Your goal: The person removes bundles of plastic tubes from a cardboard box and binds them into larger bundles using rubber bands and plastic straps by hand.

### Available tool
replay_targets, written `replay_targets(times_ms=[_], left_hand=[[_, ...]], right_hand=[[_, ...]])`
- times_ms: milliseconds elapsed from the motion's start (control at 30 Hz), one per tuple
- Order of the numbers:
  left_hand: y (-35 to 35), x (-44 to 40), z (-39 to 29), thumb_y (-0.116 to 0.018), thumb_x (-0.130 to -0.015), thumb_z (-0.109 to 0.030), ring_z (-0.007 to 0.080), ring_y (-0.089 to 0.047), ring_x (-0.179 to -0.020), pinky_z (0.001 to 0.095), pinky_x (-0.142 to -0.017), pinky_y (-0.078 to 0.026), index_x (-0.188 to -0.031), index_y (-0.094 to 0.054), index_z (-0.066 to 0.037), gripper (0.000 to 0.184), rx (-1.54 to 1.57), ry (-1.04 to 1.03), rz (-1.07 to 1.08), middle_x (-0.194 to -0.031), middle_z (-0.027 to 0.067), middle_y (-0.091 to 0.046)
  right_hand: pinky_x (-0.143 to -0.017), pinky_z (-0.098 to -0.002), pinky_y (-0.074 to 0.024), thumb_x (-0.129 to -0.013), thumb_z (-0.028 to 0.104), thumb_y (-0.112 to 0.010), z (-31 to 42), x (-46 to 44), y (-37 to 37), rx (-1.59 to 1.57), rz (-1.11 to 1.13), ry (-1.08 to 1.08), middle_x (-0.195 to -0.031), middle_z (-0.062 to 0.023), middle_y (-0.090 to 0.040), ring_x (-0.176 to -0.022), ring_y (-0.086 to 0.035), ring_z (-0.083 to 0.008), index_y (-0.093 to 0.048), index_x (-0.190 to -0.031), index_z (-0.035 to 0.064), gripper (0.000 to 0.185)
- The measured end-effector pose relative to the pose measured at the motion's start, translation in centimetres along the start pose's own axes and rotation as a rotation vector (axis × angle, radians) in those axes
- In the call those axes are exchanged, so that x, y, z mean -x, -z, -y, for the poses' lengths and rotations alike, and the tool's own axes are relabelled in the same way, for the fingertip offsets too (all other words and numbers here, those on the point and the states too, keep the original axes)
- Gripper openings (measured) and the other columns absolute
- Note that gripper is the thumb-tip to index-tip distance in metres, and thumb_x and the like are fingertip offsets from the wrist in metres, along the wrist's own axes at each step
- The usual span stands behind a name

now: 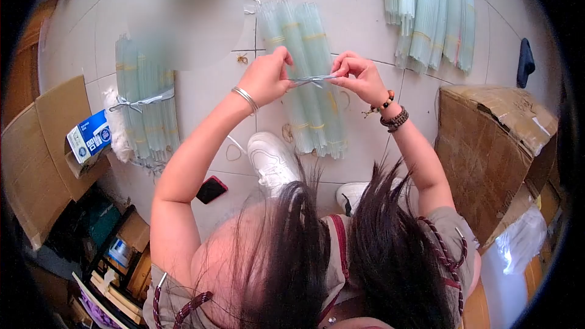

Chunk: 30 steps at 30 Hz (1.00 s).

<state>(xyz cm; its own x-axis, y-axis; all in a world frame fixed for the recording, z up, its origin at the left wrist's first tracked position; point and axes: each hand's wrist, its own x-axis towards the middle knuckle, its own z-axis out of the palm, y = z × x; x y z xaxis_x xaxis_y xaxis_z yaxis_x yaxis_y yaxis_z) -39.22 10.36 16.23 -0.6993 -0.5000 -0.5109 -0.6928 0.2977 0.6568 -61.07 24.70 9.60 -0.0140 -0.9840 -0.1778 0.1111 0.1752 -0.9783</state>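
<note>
A bundle of long, thin translucent pale-green tubes (pixel 301 109) lies on the tiled floor in front of me, with yellow rubber bands round its smaller bunches. A grey-white tie strip (pixel 314 79) crosses over the middle of this bundle, its two parts crossed on top. My left hand (pixel 268 76) pinches the strip's left end between thumb and fingers. On the other side, my right hand (pixel 358 76) is closed on the right end, close to the bundle. The strip looks taut between them; what passes under the tubes is hidden.
Another tube bundle (pixel 143 116), tied with a similar strip, lies at left. More banded tubes (pixel 429 18) are at the upper right. Cardboard boxes (pixel 487 158) flank both sides. A phone (pixel 212 189) lies near my white shoe (pixel 271 158). A blurred patch covers the upper left.
</note>
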Motion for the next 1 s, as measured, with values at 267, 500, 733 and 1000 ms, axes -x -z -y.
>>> replay_targets(times_ms=[267,500,733,1000], left_hand=[[0.1,-0.9,-0.8,-0.077,-0.072,-0.007,0.0262,-0.065,-0.070,0.0381,-0.066,-0.050,-0.098,-0.052,-0.002,0.037,-0.320,-0.005,-0.076,-0.071,0.0114,-0.063],[1.6,0.5,-1.9,-0.080,-0.074,-0.017,0.0178,-0.065,-0.072,0.0303,-0.066,-0.051,-0.100,-0.055,-0.002,0.039,0.226,0.004,0.002,-0.077,0.0083,-0.067],[1.5,-1.3,-0.9,-0.081,-0.076,-0.019,0.0092,-0.064,-0.073,0.0270,-0.067,-0.052,-0.102,-0.058,0.001,0.040,0.570,0.174,0.105,-0.081,0.0051,-0.069],[2.3,-1.3,-2.7,-0.075,-0.084,-0.013,0.0089,-0.066,-0.084,0.0256,-0.076,-0.053,-0.097,-0.065,0.001,0.022,0.416,0.074,0.008,-0.090,0.0044,-0.071]], right_hand=[[-0.066,-0.0216,-0.0484,-0.085,0.006,-0.072,-1.3,-0.1,0.5,-0.062,0.052,-0.017,-0.099,-0.0070,-0.065,-0.076,-0.058,-0.0071,-0.062,-0.080,0.0007,0.012],[-0.070,-0.0228,-0.0582,-0.094,0.018,-0.065,3.7,-2.7,-1.7,-0.389,0.077,-0.560,-0.092,-0.0112,-0.071,-0.082,-0.070,-0.0136,-0.064,-0.086,0.0026,0.017],[-0.064,-0.0322,-0.0506,-0.082,0.012,-0.065,3.1,-2.0,-3.3,0.400,0.080,-0.017,-0.076,-0.0082,-0.065,-0.067,-0.062,-0.0187,-0.072,-0.099,0.0046,0.020],[-0.063,-0.0302,-0.0478,-0.079,0.016,-0.071,3.7,-1.8,-4.2,0.463,0.082,0.087,-0.074,-0.0070,-0.058,-0.064,-0.056,-0.0179,-0.066,-0.087,0.0015,0.017]])
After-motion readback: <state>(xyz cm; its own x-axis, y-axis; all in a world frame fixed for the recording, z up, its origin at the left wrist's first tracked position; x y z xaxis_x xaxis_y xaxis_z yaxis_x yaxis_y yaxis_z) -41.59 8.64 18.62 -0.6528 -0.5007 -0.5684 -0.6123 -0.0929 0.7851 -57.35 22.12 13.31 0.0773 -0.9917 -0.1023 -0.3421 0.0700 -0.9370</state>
